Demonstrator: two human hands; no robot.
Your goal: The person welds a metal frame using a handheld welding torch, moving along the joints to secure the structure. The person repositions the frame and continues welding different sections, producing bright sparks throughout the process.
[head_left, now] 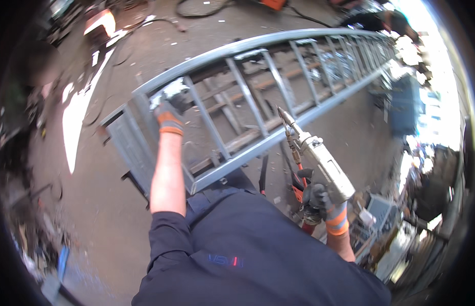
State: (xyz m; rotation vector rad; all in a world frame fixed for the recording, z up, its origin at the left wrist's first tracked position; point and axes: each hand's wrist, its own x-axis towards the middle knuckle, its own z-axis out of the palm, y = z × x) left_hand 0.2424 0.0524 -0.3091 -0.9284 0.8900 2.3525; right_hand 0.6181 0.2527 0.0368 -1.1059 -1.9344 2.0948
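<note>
The left hand in its grey glove with an orange-striped cuff (171,109) is at the near-left corner of the long, silver-grey, ladder-shaped metal frame (247,97) stretching away to its right, the fingers too blurred to tell whether they close on it. Farther right, the cream-coloured cylindrical tool with a tapered nozzle (327,166) lies just ahead of the similarly gloved right hand (319,200), which appears wrapped around its handle; good handling likely means steadying the frame firmly and keeping the nozzle away from the left hand.

The left hand (169,109) is over the frame's (237,160) left end; the right hand (318,198) and tool (327,166) are to its near side.
</note>
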